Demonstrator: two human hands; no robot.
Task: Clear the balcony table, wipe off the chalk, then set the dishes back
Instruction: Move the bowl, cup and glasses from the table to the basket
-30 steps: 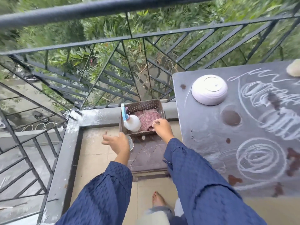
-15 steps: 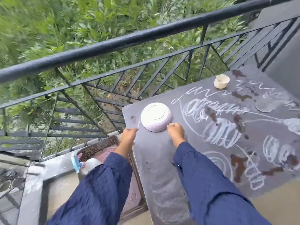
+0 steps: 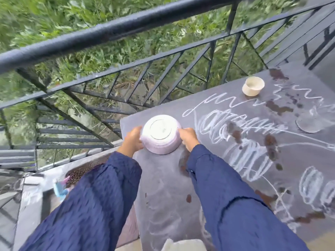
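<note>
Bowl (image 3: 161, 134), pale and turned bottom-up, sits near the left corner of the bench (image 3: 163, 205), close to the railing (image 3: 108, 31), with a hand on either side of it. The left hand (image 3: 133, 140) curls round its left wall and the right hand (image 3: 188, 139) curls round its right wall — a two-sided grip, closed on the bowl. That suits a smooth, round dish with no handle and its rim facing down. Whether the rim has left the surface cannot be told.

Judging by the task, this is the clearing step. The chalk (image 3: 241, 127) loops and zigzags and the brown stains (image 3: 270, 144) cover much of the dark top, so nothing can be wiped until the dishes are off. A small cream cup (image 3: 252, 86) stands upright well apart, at the far edge by the railing — it would likely go next. Below the bench's left side a brown perforated basket (image 3: 85, 170) shows past the left sleeve, a plausible place to park the dishes.
</note>
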